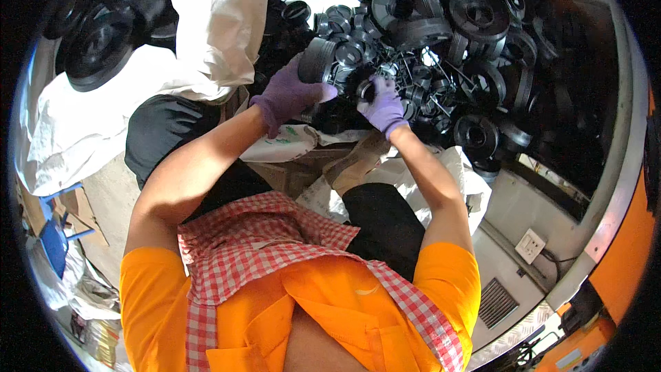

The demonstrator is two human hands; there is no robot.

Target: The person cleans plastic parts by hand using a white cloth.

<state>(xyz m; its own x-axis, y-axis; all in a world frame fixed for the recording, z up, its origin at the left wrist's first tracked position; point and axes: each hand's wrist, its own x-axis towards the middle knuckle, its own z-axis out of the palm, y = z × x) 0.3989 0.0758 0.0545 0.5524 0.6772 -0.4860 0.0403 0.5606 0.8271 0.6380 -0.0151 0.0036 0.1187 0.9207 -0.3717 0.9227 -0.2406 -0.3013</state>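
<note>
My left hand (289, 90), in a purple knit glove, grips a stack of black ribbed plastic caps (316, 60). The thumb is stretched out to the right below the stack. Close by on the right, my right hand (384, 104), gloved the same way, holds a small round black plastic part (366, 91) at its left side. Both hands are at the near edge of a heap of black plastic parts (423, 80). Small round caps, thin sprue rods and larger ribbed discs (478, 13) are mixed in it. Some fingertips are hidden among the parts.
White woven sacks (103, 113) spread on the left, with big black round parts (98, 46) among them. Another white sack (454, 175) lies by my right forearm. A wall socket (530, 246) with a cable sits on the grey panel at right. A blue stool (54, 245) stands far left.
</note>
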